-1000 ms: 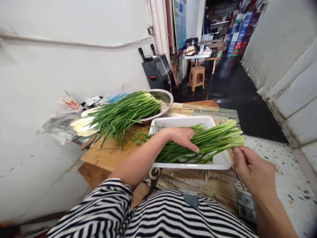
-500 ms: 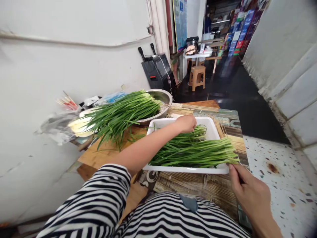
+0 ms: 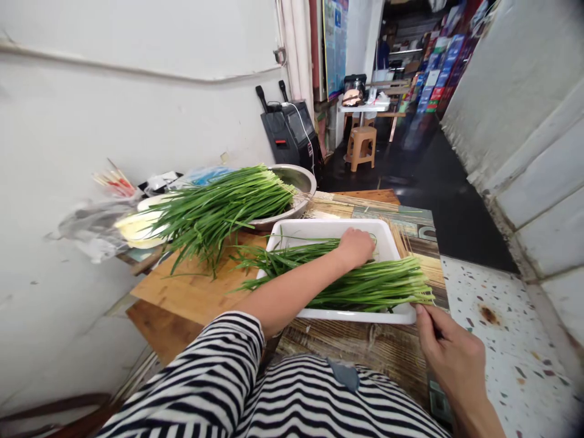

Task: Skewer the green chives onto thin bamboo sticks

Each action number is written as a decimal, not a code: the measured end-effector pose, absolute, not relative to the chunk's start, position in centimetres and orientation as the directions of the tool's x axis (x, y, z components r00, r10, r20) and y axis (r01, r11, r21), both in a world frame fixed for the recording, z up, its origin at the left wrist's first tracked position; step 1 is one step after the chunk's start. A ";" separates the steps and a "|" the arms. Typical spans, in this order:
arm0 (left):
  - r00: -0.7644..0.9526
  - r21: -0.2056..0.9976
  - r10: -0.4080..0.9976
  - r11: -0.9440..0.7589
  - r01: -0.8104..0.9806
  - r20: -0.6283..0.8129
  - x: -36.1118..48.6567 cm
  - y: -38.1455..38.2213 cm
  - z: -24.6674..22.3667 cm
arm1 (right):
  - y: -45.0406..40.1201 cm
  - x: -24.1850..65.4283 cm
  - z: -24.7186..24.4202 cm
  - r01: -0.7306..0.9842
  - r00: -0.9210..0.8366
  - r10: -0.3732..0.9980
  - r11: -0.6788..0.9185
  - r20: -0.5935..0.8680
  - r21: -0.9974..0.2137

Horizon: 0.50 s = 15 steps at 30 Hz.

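- Left hand [image 3: 357, 247] is down in the white tray [image 3: 314, 227], knuckles up, fingers curled over the far greens [image 3: 314, 250] — its fingertips are buried, so whether they're clamped on stalks I can't tell.
- Right hand [image 3: 424, 309] sits at the tray's near right corner, thumb and forefinger close together — on rim or stalk, can't tell; probably there to steady that end.
- Near bunch [image 3: 378, 283] lies lengthwise inside, pale ends poking past the right rim, likely all turned one way so they line up.
- Leaf tips spill over the left end toward the wooden board [image 3: 182, 292]; they look too long for the tray.
- Behind, another heap [image 3: 228, 201] leans across the metal bowl [image 3: 305, 178], pale ends propped up.
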<state>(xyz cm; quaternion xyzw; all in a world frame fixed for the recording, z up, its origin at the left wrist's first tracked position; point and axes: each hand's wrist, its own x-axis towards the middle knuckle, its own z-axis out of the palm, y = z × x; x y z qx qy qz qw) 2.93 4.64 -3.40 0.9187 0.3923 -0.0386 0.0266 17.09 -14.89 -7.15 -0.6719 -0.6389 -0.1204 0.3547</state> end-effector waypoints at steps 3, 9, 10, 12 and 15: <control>0.643 0.192 0.765 -0.635 0.748 0.026 2.2 4.5 -1.7 | -14.6 17.1 -6.8 0.933 0.147 0.776 0.097 0.613 -0.346; 0.530 0.837 0.848 -0.294 0.461 0.007 1.8 3.8 -1.0 | -13.7 17.4 -6.0 0.890 0.131 0.826 0.147 0.549 -0.433; 0.513 0.882 0.857 -0.214 0.419 -0.035 1.8 3.6 -1.2 | -13.6 17.4 -5.9 0.877 0.143 0.839 0.138 0.525 -0.459; 0.479 0.926 0.875 -0.123 0.358 -0.070 2.0 3.3 -1.5 | -13.5 17.3 -5.8 0.856 0.167 0.857 0.119 0.488 -0.503; 0.452 0.941 0.891 -0.118 0.316 -0.039 2.0 2.9 -1.4 | -13.4 17.3 -5.8 0.836 0.185 0.868 0.108 0.462 -0.538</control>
